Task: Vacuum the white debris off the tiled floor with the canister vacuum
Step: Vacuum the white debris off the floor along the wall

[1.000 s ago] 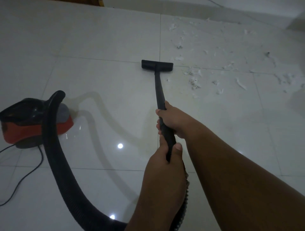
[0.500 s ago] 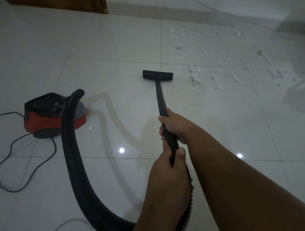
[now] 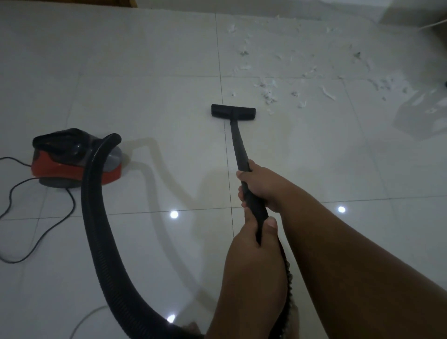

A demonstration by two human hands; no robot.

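Note:
Both my hands grip the black vacuum wand (image 3: 239,147). My right hand (image 3: 262,185) holds it higher up the shaft, and my left hand (image 3: 254,244) holds the lower end where the ribbed hose joins. The flat black nozzle head (image 3: 233,112) rests on the glossy white tiled floor (image 3: 145,72), just left of and nearer than the white debris (image 3: 271,94). More white scraps lie scattered across the far right tiles. The red and black canister vacuum (image 3: 72,159) sits at the left, its thick black hose (image 3: 96,229) curving down toward me.
A thin black power cord (image 3: 36,232) loops on the floor left of the canister. A white cable (image 3: 84,319) lies at the bottom left. A wall base runs along the far right, and a brown wooden edge (image 3: 125,3) shows at the top.
The nozzle head has pulled back toward me, away from the tile joint near the debris. The canister sits further right and lower in view, and more of its cord shows.

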